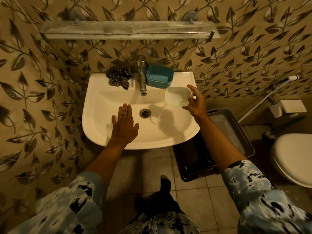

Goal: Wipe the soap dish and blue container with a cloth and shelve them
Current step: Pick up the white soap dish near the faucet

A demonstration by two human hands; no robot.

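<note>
Leaf-patterned tiles cover the wall behind a white sink [94, 115], and a clouded glass shelf [130, 32] is mounted well above it. Your right hand [195, 103] grips the white soap dish [175, 97] by its right end, with the thumb on the far corner and the fingers curled under the near edge. The dish is held above the right side of the basin. Its long axis runs left to right, and its hollow faces up, tilted somewhat to the left. Your left hand [124, 125] holds nothing. It is palm down with the fingers straight and pointing to the far side, over the basin just left of the drain [145, 113]. Whether it touches the porcelain cannot be told. The blue container [159, 76] stands upright on the far rim, just right of the tap [141, 75], open side up and long axis left to right. A crumpled checked cloth [119, 77] lies on the far rim left of the tap, with one corner hanging toward the basin. A perforated basket [236, 129] sits on the floor to the right of the sink, and a toilet [293, 157] lies further right.
</note>
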